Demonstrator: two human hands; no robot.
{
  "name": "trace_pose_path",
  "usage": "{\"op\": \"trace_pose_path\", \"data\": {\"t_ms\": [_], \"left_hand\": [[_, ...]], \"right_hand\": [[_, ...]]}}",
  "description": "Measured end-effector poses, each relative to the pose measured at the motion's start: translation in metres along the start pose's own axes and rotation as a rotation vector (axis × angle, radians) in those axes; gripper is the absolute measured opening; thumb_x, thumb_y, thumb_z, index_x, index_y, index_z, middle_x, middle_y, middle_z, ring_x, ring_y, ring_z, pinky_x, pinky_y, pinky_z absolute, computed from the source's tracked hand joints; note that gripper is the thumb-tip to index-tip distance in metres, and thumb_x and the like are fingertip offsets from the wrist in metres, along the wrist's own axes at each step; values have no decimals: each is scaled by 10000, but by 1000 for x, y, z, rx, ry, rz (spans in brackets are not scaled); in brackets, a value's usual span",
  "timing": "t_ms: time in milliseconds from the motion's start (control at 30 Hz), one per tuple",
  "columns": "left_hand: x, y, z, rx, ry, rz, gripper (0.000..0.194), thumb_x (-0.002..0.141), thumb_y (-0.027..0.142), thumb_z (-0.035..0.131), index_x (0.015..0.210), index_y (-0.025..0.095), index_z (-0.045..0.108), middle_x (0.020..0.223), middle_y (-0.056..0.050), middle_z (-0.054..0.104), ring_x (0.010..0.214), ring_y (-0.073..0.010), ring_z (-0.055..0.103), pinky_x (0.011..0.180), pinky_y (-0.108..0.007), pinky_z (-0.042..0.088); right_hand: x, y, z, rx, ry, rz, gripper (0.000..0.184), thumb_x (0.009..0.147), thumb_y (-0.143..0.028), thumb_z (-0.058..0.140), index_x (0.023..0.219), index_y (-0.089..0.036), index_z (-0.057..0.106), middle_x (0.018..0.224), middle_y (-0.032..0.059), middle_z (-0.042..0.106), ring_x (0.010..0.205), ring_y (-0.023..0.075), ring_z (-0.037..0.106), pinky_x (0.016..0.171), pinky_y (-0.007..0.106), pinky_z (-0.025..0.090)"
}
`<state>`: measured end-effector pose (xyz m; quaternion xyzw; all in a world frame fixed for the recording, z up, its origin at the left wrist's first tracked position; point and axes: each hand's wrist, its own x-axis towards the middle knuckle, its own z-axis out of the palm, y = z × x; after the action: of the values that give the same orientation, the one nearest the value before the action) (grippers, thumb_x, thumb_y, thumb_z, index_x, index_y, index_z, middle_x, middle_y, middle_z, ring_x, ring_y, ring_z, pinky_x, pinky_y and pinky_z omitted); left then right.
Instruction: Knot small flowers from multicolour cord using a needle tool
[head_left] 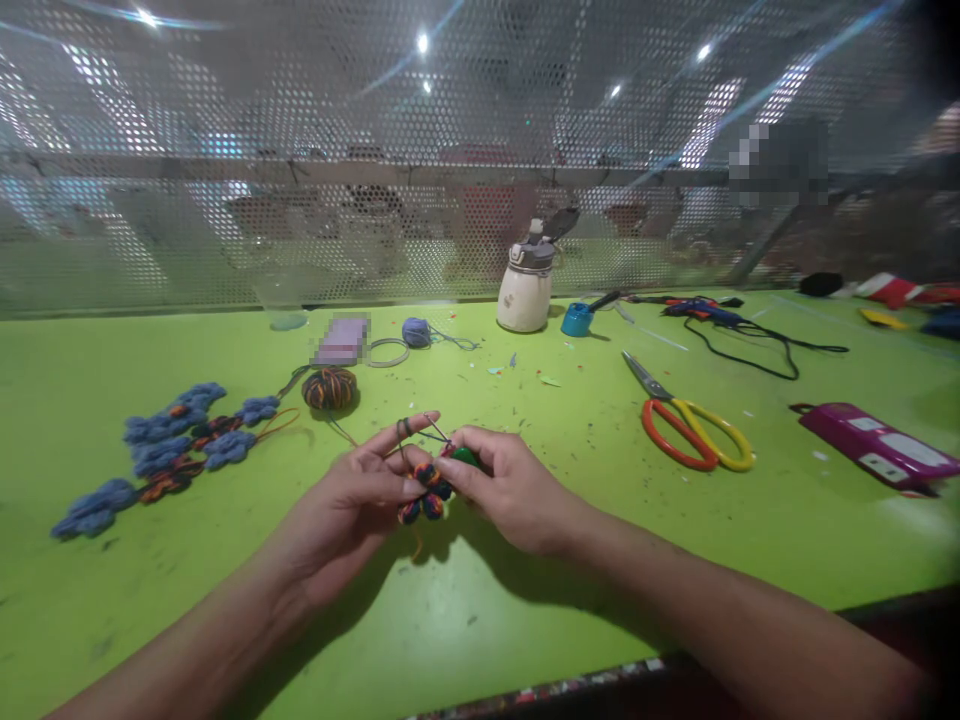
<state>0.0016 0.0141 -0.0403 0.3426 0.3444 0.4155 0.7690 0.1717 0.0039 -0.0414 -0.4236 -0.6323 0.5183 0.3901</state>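
Between thumb and fingers, my left hand (367,490) pinches a small crocheted flower (429,500) in dark blue, orange and red. Dark yarn loops round its raised index finger and runs to the work. My right hand (510,480) is closed on a crochet hook with a green handle (465,457), held at the flower's upper edge; much of the hook is hidden by the fingers. A loose orange yarn end hangs below the flower. Beyond my left hand lies a multicoloured yarn ball (330,389), with a strand leading toward that hand.
Several blue and multicoloured crocheted flowers (187,440) lie left. Behind are a blue yarn ball (416,332), a white bottle (524,295) and a blue pot (577,320). Scissors (697,435), a purple power strip (877,445) and a corded glue gun (705,312) lie right. A perforated screen (465,170) closes the back.
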Motion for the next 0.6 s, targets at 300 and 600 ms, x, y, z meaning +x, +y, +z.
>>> {"op": "trace_pose_path", "data": {"t_ms": [300, 600], "left_hand": [[2, -2, 1, -54, 77, 16, 546, 624, -33, 675, 1136, 153, 629, 824, -42, 730, 711, -140, 658, 679, -227, 516], [5, -5, -2, 159, -7, 104, 664, 638, 21, 743, 1250, 181, 542, 786, -9, 685, 674, -133, 625, 679, -255, 480]], "right_hand": [[2, 11, 6, -16, 52, -147, 126, 884, -249, 529, 788, -168, 542, 749, 9, 540, 713, 143, 482, 686, 297, 397], [4, 8, -7, 152, -24, 11, 249, 826, -401, 630, 774, -175, 538, 538, -69, 427, 464, 79, 325, 461, 239, 232]]}}
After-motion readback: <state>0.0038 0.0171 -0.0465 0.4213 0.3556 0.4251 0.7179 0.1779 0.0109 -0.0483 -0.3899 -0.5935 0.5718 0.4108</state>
